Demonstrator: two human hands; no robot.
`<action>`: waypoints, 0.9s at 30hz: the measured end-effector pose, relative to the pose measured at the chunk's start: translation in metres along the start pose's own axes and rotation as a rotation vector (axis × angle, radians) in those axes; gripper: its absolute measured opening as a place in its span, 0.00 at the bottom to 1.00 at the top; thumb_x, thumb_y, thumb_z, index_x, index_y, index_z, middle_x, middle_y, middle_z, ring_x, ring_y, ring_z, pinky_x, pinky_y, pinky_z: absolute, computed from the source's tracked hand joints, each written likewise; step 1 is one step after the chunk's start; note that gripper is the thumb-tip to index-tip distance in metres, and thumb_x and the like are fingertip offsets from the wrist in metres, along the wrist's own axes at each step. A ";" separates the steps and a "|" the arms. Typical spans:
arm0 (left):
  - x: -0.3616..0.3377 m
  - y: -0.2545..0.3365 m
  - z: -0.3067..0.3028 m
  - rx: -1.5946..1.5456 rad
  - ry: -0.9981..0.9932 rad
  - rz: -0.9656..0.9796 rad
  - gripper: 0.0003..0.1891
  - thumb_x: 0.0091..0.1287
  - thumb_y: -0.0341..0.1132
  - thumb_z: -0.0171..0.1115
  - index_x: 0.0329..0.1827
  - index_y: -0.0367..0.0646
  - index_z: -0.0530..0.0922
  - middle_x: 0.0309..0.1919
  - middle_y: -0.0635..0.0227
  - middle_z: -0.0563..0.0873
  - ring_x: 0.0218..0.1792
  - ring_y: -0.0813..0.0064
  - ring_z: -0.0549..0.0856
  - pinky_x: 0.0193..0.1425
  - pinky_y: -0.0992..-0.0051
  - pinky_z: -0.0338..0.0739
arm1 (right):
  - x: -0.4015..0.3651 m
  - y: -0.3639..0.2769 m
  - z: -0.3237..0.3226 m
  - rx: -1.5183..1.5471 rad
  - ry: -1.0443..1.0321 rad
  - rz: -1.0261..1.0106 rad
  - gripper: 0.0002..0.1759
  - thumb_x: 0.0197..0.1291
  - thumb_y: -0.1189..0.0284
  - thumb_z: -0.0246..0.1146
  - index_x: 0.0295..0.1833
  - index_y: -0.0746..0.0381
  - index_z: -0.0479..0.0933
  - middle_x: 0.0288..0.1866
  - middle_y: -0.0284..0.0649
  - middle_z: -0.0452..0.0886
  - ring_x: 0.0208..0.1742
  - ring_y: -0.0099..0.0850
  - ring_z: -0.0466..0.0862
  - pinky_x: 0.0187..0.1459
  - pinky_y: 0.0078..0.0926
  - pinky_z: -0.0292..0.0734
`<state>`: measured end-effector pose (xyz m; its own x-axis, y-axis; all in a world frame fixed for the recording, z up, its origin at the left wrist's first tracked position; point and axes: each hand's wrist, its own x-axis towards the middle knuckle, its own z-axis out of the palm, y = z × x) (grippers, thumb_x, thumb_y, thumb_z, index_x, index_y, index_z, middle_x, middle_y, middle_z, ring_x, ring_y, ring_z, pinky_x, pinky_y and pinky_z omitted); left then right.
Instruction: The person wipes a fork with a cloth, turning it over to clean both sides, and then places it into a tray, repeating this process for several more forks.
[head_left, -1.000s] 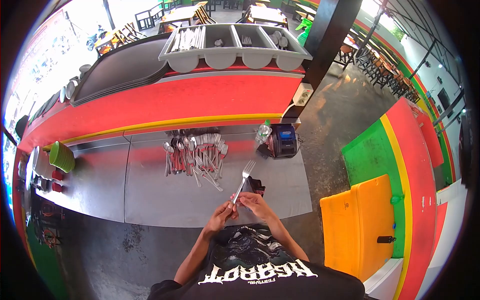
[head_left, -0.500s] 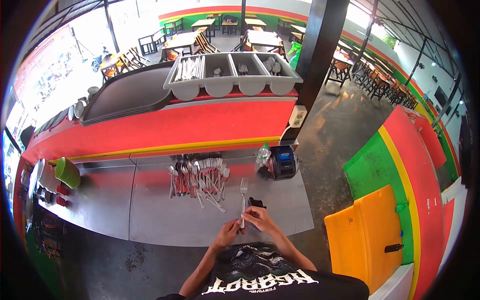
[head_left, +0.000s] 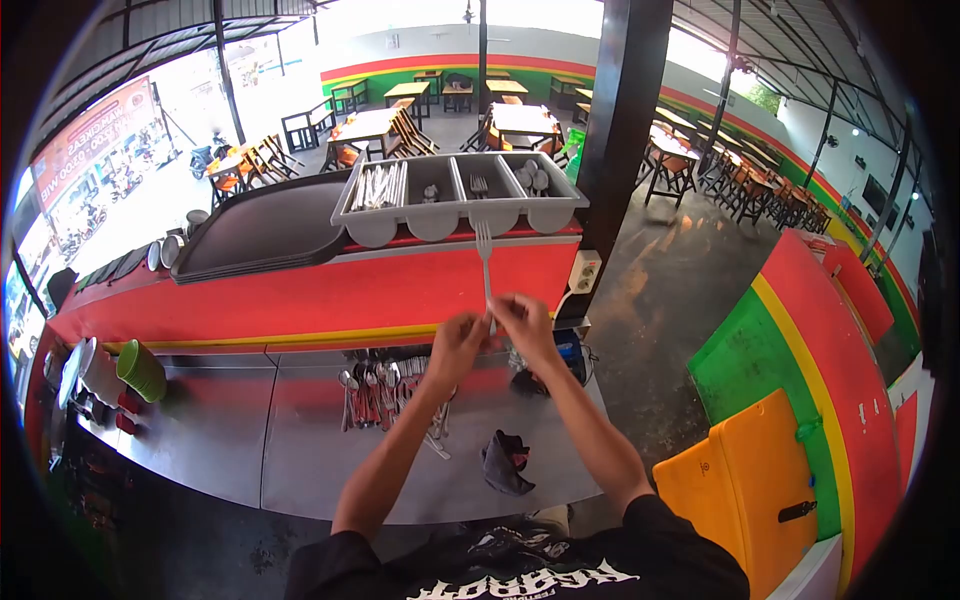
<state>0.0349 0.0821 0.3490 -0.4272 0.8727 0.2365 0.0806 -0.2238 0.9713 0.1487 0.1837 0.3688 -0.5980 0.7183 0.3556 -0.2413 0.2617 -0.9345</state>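
Note:
A metal fork (head_left: 485, 262) stands upright, tines up, in front of the red counter. My right hand (head_left: 525, 327) grips its handle low down. My left hand (head_left: 455, 345) is raised beside it, its fingers touching the handle's lower end. Above and behind the fork, a grey cutlery tray (head_left: 455, 215) with several compartments rests on the counter top; it holds knives, forks and spoons. A pile of spoons and forks (head_left: 385, 395) lies on the steel worktop (head_left: 200, 440) below my arms.
A dark cloth (head_left: 505, 462) lies on the worktop near my right arm. A black device (head_left: 572, 352) and a plastic bottle stand at the worktop's right end. Green bowls (head_left: 140, 370) and plates are at the left. An orange bin (head_left: 755, 480) stands to the right.
Both hands rose from low over the worktop up to the counter's height, carrying the fork toward the grey tray. The dark cloth now lies uncovered on the worktop.

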 end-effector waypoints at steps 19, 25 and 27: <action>0.201 0.026 -0.024 -0.134 0.200 -0.234 0.18 0.76 0.50 0.53 0.40 0.46 0.83 0.30 0.72 0.87 0.27 0.81 0.81 0.30 0.77 0.69 | 0.164 -0.009 -0.003 0.202 0.075 0.233 0.14 0.64 0.64 0.66 0.52 0.58 0.82 0.40 0.30 0.87 0.39 0.17 0.85 0.35 0.17 0.73; 0.181 0.020 -0.015 -0.073 0.220 -0.214 0.21 0.76 0.53 0.51 0.41 0.45 0.82 0.29 0.70 0.86 0.31 0.78 0.83 0.31 0.76 0.71 | 0.151 0.008 -0.010 0.108 0.091 0.205 0.17 0.65 0.64 0.65 0.56 0.61 0.81 0.43 0.33 0.87 0.43 0.21 0.85 0.39 0.20 0.75; 0.163 0.002 -0.013 -0.042 0.163 -0.183 0.21 0.76 0.53 0.52 0.41 0.44 0.81 0.29 0.69 0.85 0.31 0.78 0.83 0.32 0.75 0.72 | 0.137 0.028 -0.013 0.108 0.071 0.164 0.17 0.66 0.65 0.64 0.56 0.62 0.81 0.45 0.35 0.87 0.45 0.23 0.85 0.41 0.22 0.77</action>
<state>-0.0460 0.2187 0.3895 -0.5713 0.8194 0.0464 -0.0473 -0.0894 0.9949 0.0701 0.2974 0.3910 -0.5815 0.7904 0.1927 -0.2281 0.0690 -0.9712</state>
